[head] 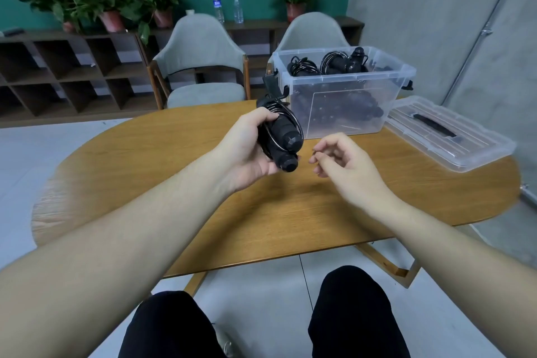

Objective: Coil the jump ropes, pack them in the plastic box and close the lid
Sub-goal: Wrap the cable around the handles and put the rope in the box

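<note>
While the left hand (247, 148) gripped the coiled jump rope (280, 139) by both handles, the right hand (340, 158) hung loosely curled just beside it, holding nothing. I'd have kept the loops pinched tight, then dropped it into the plastic box (343, 93) beyond; the lid (447, 136) lay farther right on the surface (174, 197).

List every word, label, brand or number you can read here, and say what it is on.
None can be read.
Left water bottle: blue label with white marks, too small and blurred to read.
Right water bottle: label too faint to read.
Plastic box and lid: no text visible.
</note>
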